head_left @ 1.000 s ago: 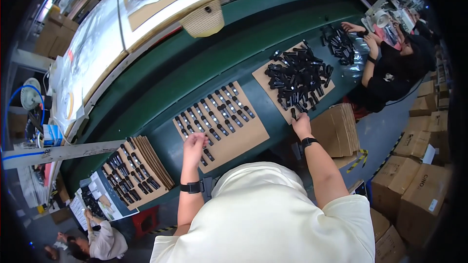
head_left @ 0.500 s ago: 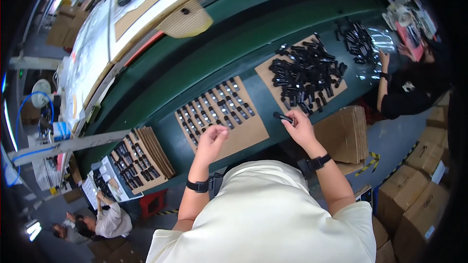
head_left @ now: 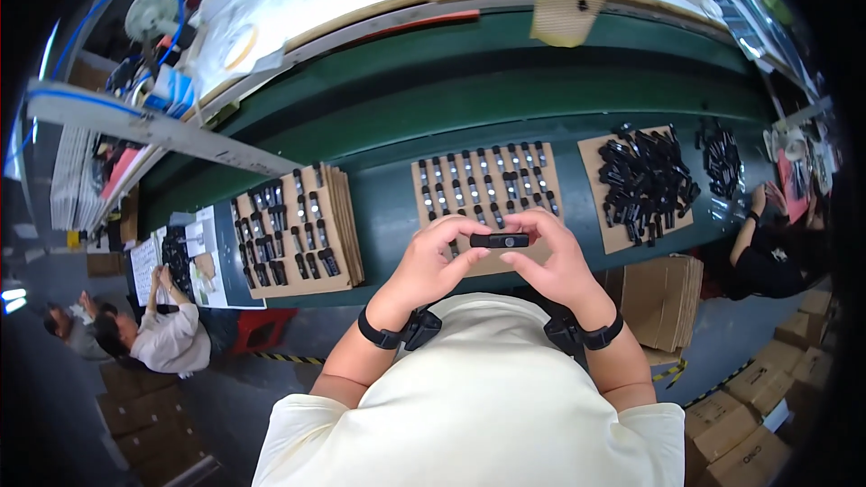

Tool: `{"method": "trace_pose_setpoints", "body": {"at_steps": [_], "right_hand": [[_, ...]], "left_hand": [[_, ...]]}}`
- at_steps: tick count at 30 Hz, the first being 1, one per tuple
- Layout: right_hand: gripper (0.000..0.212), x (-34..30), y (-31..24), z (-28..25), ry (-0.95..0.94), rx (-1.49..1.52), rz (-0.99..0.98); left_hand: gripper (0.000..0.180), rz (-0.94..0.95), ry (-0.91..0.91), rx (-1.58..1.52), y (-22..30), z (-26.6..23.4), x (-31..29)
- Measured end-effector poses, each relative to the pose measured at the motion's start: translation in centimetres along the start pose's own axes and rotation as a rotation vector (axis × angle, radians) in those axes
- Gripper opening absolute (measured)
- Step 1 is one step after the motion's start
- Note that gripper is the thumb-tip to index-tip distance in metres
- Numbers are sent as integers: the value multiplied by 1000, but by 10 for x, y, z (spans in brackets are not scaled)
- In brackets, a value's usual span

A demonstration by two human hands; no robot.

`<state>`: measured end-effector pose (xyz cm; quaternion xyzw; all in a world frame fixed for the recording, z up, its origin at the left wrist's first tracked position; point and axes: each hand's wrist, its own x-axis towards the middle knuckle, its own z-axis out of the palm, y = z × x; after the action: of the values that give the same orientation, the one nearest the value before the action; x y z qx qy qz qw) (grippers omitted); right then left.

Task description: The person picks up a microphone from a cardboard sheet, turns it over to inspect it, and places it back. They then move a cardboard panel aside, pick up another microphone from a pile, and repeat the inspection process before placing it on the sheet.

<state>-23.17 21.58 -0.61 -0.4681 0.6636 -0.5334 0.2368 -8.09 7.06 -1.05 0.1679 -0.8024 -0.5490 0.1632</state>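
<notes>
In front of my chest I hold a small black stick-shaped device [head_left: 499, 241] level, with a round grey spot near its right end. My left hand [head_left: 432, 259] has its fingers closed at the left end of the device. Around the right end curve the fingers and thumb of my right hand [head_left: 559, 261]. Beyond my hands lies a cardboard sheet [head_left: 550, 209] bearing rows of similar black devices with silvery middles [head_left: 473, 188]. My hands hide part of its front rows.
The green bench [head_left: 388, 185] runs across the view. At right, a cardboard sheet [head_left: 617, 239] carries a heap of black devices [head_left: 645, 180]. Stacked cardboard sheets [head_left: 343, 234] with rows of devices stand left. One co-worker [head_left: 780, 257] is at the right, others [head_left: 167, 338] at the left.
My left hand has come over to the device, which my right hand held alone by the heap. Both hands now hold it before my chest. The view has turned, levelling the bench.
</notes>
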Motion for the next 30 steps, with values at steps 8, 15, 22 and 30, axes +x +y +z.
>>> {"method": "trace_pose_setpoints", "body": {"at_steps": [8,15,22,30], "right_hand": [[19,13,-11,65,-95,5,-30],[18,17,-15,72,-139,-162,-66],[24,35,-21,74,-200,-173,-94],[25,47,-48,75,-211,-247,-309]], "left_hand": [[23,78,85,-91,-19,-56,-35],[26,-54,-50,-213,-26,-64,-41],[23,114,180,-112,-33,-63,-42],[26,293,193,-6,-18,-81,-44]]}}
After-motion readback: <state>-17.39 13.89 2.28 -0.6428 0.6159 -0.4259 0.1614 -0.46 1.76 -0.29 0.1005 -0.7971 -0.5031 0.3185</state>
